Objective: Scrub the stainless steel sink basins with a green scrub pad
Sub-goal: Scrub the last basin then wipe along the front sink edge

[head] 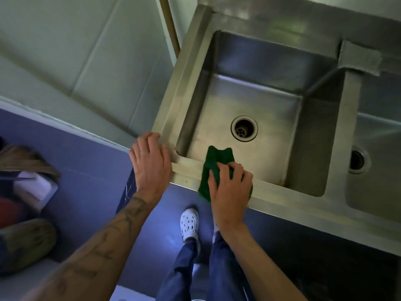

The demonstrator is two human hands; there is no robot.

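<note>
A stainless steel sink unit fills the right of the head view. Its left basin [271,88] is deep, with a round drain [244,128] in the floor. A second basin [377,192] with its own drain shows at the right edge. My right hand [230,187] grips a green scrub pad [213,161] on the front rim of the left basin; the pad's far end hangs over the basin's inner edge. On the sink's front left corner rests my left hand [150,159], fingers relaxed, holding nothing.
A grey cloth [360,57] lies on the back ledge between the basins. A pale tiled wall is at left. On the floor at far left sit a bin and bags [28,187]. My feet [189,224] stand below the sink's front edge.
</note>
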